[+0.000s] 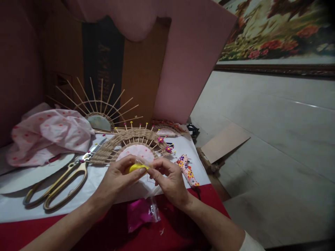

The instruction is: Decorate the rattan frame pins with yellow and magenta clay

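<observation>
My left hand (117,177) pinches a small yellow object (135,168) wrapped in clear plastic. My right hand (169,179) is closed in a pinch on the plastic at the yellow object's right end. Both hands hover over the table just in front of a half-round woven wicker piece (131,139) with a pink fabric centre, coloured pins and small flowers along its rim.
Large gold-handled scissors (61,184) lie at left on white paper (15,205). Pink dotted fabric (49,134) is bunched behind them. Another wicker frame with bare spokes (101,111) stands at the back. A floral fabric strip (187,170) and a pink packet (142,212) lie near my hands.
</observation>
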Available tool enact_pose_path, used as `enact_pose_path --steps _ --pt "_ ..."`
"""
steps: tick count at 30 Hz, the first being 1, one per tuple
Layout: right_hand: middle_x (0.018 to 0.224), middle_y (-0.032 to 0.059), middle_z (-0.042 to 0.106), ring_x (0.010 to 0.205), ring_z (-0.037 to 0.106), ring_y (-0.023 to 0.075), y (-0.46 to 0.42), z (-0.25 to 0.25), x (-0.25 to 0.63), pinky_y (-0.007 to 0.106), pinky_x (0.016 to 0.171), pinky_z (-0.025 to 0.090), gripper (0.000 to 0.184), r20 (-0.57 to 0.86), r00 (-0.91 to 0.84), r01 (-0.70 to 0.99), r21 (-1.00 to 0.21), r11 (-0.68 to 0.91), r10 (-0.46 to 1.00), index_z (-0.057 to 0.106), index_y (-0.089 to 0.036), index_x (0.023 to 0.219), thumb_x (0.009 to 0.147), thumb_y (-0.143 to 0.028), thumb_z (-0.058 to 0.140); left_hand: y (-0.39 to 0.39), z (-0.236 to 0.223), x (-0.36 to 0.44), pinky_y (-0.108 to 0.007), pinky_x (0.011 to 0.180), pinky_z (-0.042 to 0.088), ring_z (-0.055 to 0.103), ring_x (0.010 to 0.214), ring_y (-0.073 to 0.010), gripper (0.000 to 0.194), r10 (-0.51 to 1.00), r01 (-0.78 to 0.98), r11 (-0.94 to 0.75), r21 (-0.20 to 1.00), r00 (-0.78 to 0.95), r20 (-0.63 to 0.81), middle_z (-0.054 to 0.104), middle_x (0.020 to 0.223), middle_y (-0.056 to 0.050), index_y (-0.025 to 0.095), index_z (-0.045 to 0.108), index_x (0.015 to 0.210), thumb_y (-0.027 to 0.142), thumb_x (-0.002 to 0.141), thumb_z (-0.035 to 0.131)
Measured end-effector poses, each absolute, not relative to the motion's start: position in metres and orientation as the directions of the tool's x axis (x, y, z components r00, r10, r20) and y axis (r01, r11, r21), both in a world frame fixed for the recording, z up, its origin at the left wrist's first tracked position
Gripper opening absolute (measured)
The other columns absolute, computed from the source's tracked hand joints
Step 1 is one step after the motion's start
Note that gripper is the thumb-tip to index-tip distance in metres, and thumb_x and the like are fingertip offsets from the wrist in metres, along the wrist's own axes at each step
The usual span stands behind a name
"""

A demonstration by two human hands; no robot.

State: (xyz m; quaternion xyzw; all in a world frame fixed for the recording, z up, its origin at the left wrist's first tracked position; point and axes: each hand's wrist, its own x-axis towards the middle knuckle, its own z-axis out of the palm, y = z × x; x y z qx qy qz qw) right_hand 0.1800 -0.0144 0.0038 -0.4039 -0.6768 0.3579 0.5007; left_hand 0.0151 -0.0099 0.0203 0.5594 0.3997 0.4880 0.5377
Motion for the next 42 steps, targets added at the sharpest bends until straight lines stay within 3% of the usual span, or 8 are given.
enact_pose_path --steps 7,16,21,31,37,42 --pt "0.073 0.0017 0.058 0.063 0.053 0.0109 -0.015 0.008 0.182 0.021 0.051 0.045 0.016 0.412 -0.173 0.159 -0.885 0.438 0.895 0.065 -0.017 0.078 0.085 -0.030 0.059 -0.005 0.020 0.009 -0.024 0.066 0.046 0.059 0.077 -0.0167 0.016 0.949 -0.141 -0.040 0.989 0.304 0.081 0.068 0.082 -0.003 0.018 0.070 0.080 0.030 0.070 0.072" --pt "0.061 -0.0009 0.057 0.051 0.052 0.0091 -0.014 0.009 0.181 0.021 0.046 0.044 0.015 0.297 -0.137 -0.054 -0.955 0.292 0.945 0.066 -0.016 0.075 0.079 -0.030 0.065 -0.007 0.013 0.011 -0.025 0.063 0.048 0.060 0.070 -0.0156 0.016 0.953 -0.217 0.034 0.976 0.302 0.034 0.068 0.077 -0.003 0.017 0.069 0.079 0.029 0.069 0.074" --pt "0.063 -0.0009 0.057 0.052 0.052 0.0092 -0.013 0.011 0.183 0.021 0.046 0.045 0.015 0.313 -0.138 -0.042 -0.950 0.311 0.940 0.065 -0.016 0.074 0.077 -0.030 0.066 -0.006 0.012 0.006 -0.024 0.064 0.048 0.061 0.073 -0.0158 0.019 0.952 -0.217 0.033 0.976 0.303 0.035 0.070 0.082 -0.004 0.018 0.071 0.086 0.031 0.073 0.071" --pt "0.059 -0.0024 0.055 0.050 0.051 0.0085 -0.013 0.008 0.184 0.021 0.046 0.045 0.019 0.287 -0.151 -0.022 -0.958 0.287 0.946 0.062 -0.016 0.074 0.078 -0.035 0.064 -0.007 0.017 0.007 -0.025 0.065 0.050 0.063 0.071 -0.0171 0.015 0.971 -0.159 0.003 0.987 0.236 0.035 0.072 0.077 -0.003 0.019 0.073 0.078 0.030 0.068 0.073" --pt "0.067 -0.0022 0.055 0.053 0.051 0.0082 -0.013 0.006 0.184 0.020 0.048 0.045 0.016 0.292 -0.197 -0.024 -0.956 0.293 0.936 0.060 -0.018 0.082 0.079 -0.032 0.064 -0.008 0.017 0.009 -0.024 0.063 0.049 0.061 0.068 -0.0155 0.013 0.971 -0.138 -0.019 0.990 0.234 0.051 0.071 0.073 -0.002 0.018 0.073 0.075 0.030 0.068 0.072" --pt "0.070 -0.0020 0.053 0.055 0.050 0.0079 -0.014 0.007 0.184 0.021 0.050 0.044 0.014 0.331 -0.209 0.016 -0.940 0.342 0.920 0.059 -0.018 0.076 0.079 -0.030 0.063 -0.011 0.017 0.010 -0.023 0.060 0.048 0.059 0.065 -0.0143 0.014 0.974 -0.127 -0.030 0.991 0.220 0.058 0.068 0.070 -0.002 0.017 0.071 0.073 0.030 0.067 0.073"
